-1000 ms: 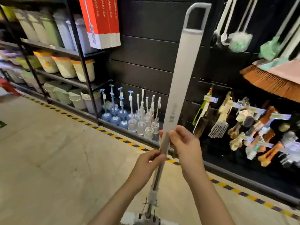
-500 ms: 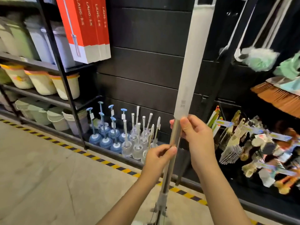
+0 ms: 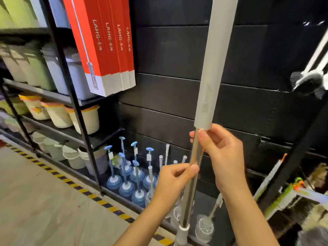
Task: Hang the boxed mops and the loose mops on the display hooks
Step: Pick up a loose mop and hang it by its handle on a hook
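Note:
I hold a loose mop (image 3: pixel 213 71) upright in front of a black slatted display wall (image 3: pixel 168 50). Its pale grey handle sleeve runs out of the top of the frame, so its hanging loop is hidden. My right hand (image 3: pixel 220 155) grips the shiny metal pole just below the sleeve. My left hand (image 3: pixel 174 180) pinches the pole a little lower. The mop head is below the frame. Several red boxed mops (image 3: pixel 104 45) hang at the upper left of the wall.
A black shelf rack (image 3: pixel 71 96) at the left holds bins and buckets. Blue toilet plungers (image 3: pixel 127 181) and clear brush holders stand at the wall's foot. Other mops (image 3: pixel 312 80) and brushes hang at the right. A yellow-black striped line (image 3: pixel 71 183) marks the floor.
I have stepped closer to the wall and raised the mop; its top loop has left the frame. Both hands keep their grip on the pole.

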{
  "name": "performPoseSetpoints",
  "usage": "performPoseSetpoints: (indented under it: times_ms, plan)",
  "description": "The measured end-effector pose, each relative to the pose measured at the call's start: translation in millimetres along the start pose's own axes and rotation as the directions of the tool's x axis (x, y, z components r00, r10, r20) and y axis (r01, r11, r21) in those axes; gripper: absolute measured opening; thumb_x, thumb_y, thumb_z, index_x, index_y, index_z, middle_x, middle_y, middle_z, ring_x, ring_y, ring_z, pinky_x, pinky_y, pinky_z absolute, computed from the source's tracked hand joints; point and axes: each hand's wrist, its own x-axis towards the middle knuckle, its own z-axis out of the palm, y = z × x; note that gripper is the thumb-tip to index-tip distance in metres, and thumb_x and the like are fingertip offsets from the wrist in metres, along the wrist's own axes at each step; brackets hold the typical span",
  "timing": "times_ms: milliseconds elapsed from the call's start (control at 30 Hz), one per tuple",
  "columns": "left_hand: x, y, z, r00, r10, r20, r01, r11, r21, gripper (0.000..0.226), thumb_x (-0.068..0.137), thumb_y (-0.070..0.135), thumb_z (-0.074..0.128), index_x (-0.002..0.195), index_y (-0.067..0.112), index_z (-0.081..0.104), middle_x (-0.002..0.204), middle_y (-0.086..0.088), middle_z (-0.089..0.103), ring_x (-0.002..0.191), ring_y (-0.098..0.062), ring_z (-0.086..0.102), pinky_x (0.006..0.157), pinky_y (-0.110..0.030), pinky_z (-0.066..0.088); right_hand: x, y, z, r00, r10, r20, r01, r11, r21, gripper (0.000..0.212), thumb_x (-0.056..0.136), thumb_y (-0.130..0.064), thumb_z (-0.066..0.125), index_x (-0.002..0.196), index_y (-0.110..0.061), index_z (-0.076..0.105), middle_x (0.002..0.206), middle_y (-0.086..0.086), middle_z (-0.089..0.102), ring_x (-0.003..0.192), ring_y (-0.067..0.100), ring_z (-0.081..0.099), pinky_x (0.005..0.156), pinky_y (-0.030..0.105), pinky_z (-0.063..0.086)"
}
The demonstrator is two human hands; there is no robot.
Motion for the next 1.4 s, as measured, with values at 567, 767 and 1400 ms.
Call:
performPoseSetpoints:
  times_ms: [567, 767, 1400]
  plan:
    - [208, -12, -102, 0.992, 0.096, -0.086, -0.097, 0.995, -0.012, 0.017, 0.078, 0.027, 0.069, 0.061, 0.024, 0.072, 0.053, 0.010, 0.066, 0.054, 0.001, 0.061, 0.053, -0.010, 0.045, 194, 46, 103, 0.996, -0.065, -0.055, 0.068, 0.996, 0.065, 0.022, 0.079, -0.035, 0.059, 0.096, -0.023, 0.067, 0.084, -0.007, 0.074, 0.084, 0.015, 0.071, 0.071, 0.023, 0.057]
    - [279, 1, -151, 0.996, 0.095, 0.001, -0.094, 0.994, -0.058, 0.041, 0.066, 0.058, 0.066, 0.063, 0.018, 0.075, 0.067, -0.015, 0.070, 0.059, -0.016, 0.060, 0.054, -0.029, 0.050, 260, 39, 155, 0.982, -0.124, -0.139, 0.128, 0.992, 0.016, 0.031, 0.078, -0.037, 0.059, 0.098, -0.015, 0.068, 0.082, -0.002, 0.074, 0.082, 0.017, 0.071, 0.075, 0.029, 0.059]
    - [429, 49, -195, 0.959, 0.190, 0.210, -0.151, 0.970, -0.188, 0.069, 0.061, 0.057, 0.060, 0.081, -0.009, 0.069, 0.077, -0.030, 0.067, 0.051, -0.005, 0.066, 0.047, -0.012, 0.047, 404, 14, 194, 0.940, -0.185, -0.287, 0.183, 0.983, -0.035, 0.016, 0.086, -0.033, 0.062, 0.098, -0.023, 0.066, 0.092, 0.003, 0.072, 0.079, 0.016, 0.073, 0.068, 0.028, 0.060]
